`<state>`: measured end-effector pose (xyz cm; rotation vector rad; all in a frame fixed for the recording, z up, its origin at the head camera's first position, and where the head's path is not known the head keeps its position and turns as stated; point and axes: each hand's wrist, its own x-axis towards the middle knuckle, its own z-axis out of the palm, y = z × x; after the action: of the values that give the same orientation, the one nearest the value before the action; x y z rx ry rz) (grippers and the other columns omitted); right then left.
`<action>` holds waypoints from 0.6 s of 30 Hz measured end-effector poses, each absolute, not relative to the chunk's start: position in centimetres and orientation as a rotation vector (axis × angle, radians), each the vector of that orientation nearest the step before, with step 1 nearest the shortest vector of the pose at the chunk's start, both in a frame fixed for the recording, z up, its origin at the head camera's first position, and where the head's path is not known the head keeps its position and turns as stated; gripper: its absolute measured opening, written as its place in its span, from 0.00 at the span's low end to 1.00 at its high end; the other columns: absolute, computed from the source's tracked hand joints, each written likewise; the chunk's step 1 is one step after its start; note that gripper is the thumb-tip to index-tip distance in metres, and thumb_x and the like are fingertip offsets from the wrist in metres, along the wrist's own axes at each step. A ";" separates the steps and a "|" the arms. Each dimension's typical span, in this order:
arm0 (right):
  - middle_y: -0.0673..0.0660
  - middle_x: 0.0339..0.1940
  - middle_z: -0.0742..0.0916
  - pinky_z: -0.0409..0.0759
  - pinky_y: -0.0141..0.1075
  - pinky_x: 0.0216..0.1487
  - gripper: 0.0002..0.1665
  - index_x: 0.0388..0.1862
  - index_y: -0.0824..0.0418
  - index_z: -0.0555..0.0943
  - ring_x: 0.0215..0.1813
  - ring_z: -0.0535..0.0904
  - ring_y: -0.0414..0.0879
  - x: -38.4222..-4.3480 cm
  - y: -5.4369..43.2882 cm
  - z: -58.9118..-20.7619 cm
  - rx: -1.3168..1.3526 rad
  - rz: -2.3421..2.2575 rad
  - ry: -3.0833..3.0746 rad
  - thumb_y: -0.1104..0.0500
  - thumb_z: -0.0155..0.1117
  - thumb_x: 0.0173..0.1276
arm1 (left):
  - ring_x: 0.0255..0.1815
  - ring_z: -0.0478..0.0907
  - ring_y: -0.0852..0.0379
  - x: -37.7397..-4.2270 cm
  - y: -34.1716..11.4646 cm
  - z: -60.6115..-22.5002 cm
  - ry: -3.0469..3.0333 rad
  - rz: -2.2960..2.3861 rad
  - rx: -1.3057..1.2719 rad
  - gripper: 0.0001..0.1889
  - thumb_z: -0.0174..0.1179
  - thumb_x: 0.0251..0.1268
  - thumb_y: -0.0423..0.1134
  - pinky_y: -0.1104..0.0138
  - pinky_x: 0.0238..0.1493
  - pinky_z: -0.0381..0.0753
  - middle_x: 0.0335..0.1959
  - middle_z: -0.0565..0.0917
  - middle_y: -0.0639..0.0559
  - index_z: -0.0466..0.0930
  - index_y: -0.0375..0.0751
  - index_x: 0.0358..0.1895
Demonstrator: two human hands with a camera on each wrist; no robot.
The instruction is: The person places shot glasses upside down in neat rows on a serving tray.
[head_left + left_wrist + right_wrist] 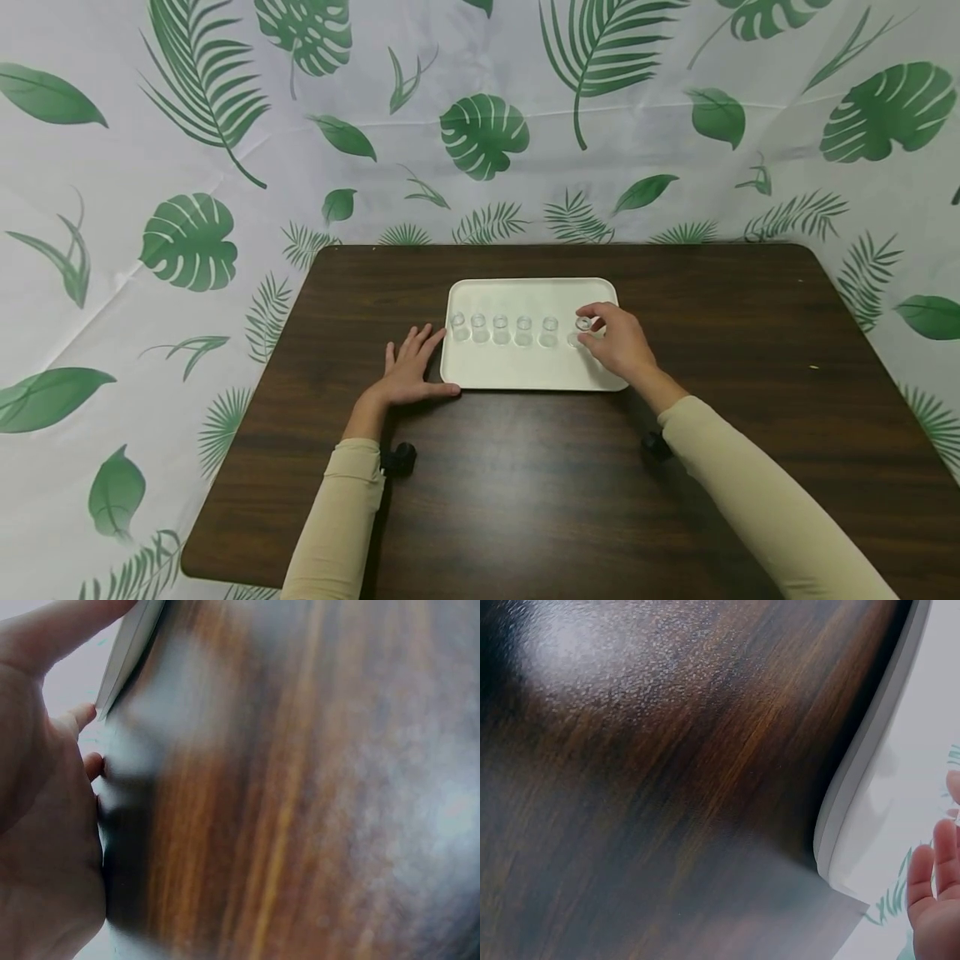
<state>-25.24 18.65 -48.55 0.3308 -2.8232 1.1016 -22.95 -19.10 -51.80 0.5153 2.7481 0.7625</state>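
Note:
A white tray [525, 371] lies on the table with several small clear glass jars [523, 332] in a row across it. At the row's right end my right hand [618, 340] pinches one more clear jar [583, 323] between thumb and fingers. That jar looks upright; whether its base touches the tray I cannot tell. My left hand [408, 375] has its fingers spread at the tray's left edge, thumb near the front left corner. In the right wrist view the fingers [922, 874] show only at the right border, and the jar is out of sight.
The dark wooden table [525, 483] extends around the tray on all sides. Behind it hangs a white cloth [420, 167] printed with green leaves. Dark devices [401, 458] are strapped at both wrists.

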 end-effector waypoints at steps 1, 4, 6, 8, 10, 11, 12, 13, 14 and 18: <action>0.60 0.50 0.84 0.75 0.48 0.43 0.20 0.54 0.62 0.82 0.44 0.80 0.54 -25.2 18.6 -48.6 0.333 1.100 -2.824 0.65 0.70 0.62 | 0.79 0.31 0.43 -23.0 -19.1 -51.8 2.748 0.760 0.514 0.56 0.66 0.53 0.67 0.36 0.68 0.26 0.80 0.42 0.44 0.44 0.54 0.80; 0.60 0.50 0.84 0.75 0.49 0.44 0.20 0.54 0.62 0.82 0.45 0.80 0.54 -25.2 18.6 -48.6 0.331 1.102 -2.820 0.66 0.70 0.62 | 0.79 0.31 0.43 -23.0 -19.0 -51.7 2.746 0.757 0.510 0.56 0.66 0.53 0.67 0.36 0.68 0.25 0.80 0.42 0.45 0.43 0.55 0.80; 0.60 0.50 0.84 0.75 0.49 0.44 0.20 0.54 0.62 0.81 0.45 0.80 0.54 -25.2 18.6 -48.7 0.324 1.104 -2.820 0.66 0.70 0.62 | 0.79 0.31 0.43 -23.0 -19.0 -51.7 2.746 0.760 0.511 0.56 0.66 0.53 0.67 0.36 0.68 0.26 0.80 0.42 0.45 0.43 0.55 0.80; 0.61 0.51 0.84 0.75 0.49 0.45 0.21 0.55 0.62 0.81 0.45 0.80 0.54 -25.2 18.6 -48.7 0.315 1.104 -2.822 0.65 0.70 0.62 | 0.79 0.31 0.43 -23.0 -19.0 -51.7 2.746 0.762 0.513 0.57 0.66 0.52 0.67 0.36 0.68 0.26 0.80 0.42 0.44 0.44 0.55 0.80; 0.61 0.52 0.84 0.76 0.49 0.46 0.23 0.57 0.62 0.80 0.46 0.80 0.54 -25.2 18.6 -48.7 0.308 1.105 -2.830 0.65 0.69 0.61 | 0.79 0.31 0.43 -23.0 -19.0 -51.7 2.745 0.766 0.514 0.57 0.66 0.52 0.67 0.36 0.68 0.26 0.80 0.42 0.44 0.44 0.55 0.80; 0.61 0.52 0.83 0.76 0.49 0.46 0.24 0.57 0.62 0.80 0.46 0.80 0.54 -25.2 18.6 -48.8 0.307 1.102 -2.834 0.65 0.69 0.61 | 0.79 0.32 0.43 -23.0 -19.0 -51.7 2.745 0.767 0.514 0.57 0.66 0.52 0.67 0.36 0.67 0.26 0.80 0.42 0.44 0.44 0.54 0.80; 0.61 0.52 0.83 0.76 0.49 0.46 0.25 0.58 0.62 0.80 0.46 0.80 0.54 -25.2 18.6 -48.8 0.306 1.101 -2.836 0.65 0.70 0.60 | 0.79 0.31 0.43 -23.0 -19.0 -51.7 2.746 0.766 0.514 0.56 0.66 0.52 0.67 0.36 0.67 0.26 0.80 0.42 0.44 0.44 0.54 0.80; 0.61 0.52 0.83 0.76 0.49 0.46 0.26 0.58 0.62 0.79 0.46 0.80 0.54 -25.2 18.7 -48.9 0.306 1.104 -2.836 0.65 0.70 0.60 | 0.79 0.31 0.43 -22.9 -19.0 -51.7 2.747 0.767 0.514 0.56 0.66 0.52 0.67 0.36 0.67 0.26 0.80 0.42 0.44 0.44 0.54 0.80; 0.61 0.52 0.82 0.76 0.49 0.47 0.26 0.59 0.62 0.79 0.46 0.81 0.54 -25.2 18.8 -49.0 0.305 1.102 -2.834 0.65 0.71 0.59 | 0.79 0.31 0.43 -22.9 -19.0 -51.7 2.748 0.769 0.515 0.56 0.66 0.52 0.67 0.36 0.67 0.26 0.80 0.42 0.44 0.44 0.54 0.80; 0.61 0.51 0.81 0.75 0.50 0.48 0.28 0.59 0.62 0.78 0.47 0.81 0.55 -25.1 19.2 -49.3 0.301 1.109 -2.825 0.62 0.74 0.58 | 0.79 0.31 0.42 -22.9 -19.0 -51.7 2.753 0.765 0.515 0.56 0.66 0.53 0.67 0.36 0.67 0.26 0.80 0.42 0.44 0.44 0.55 0.80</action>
<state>-25.07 19.21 -49.30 0.3014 -2.8249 1.1088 -22.89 -19.03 -51.72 0.5151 2.7528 0.7651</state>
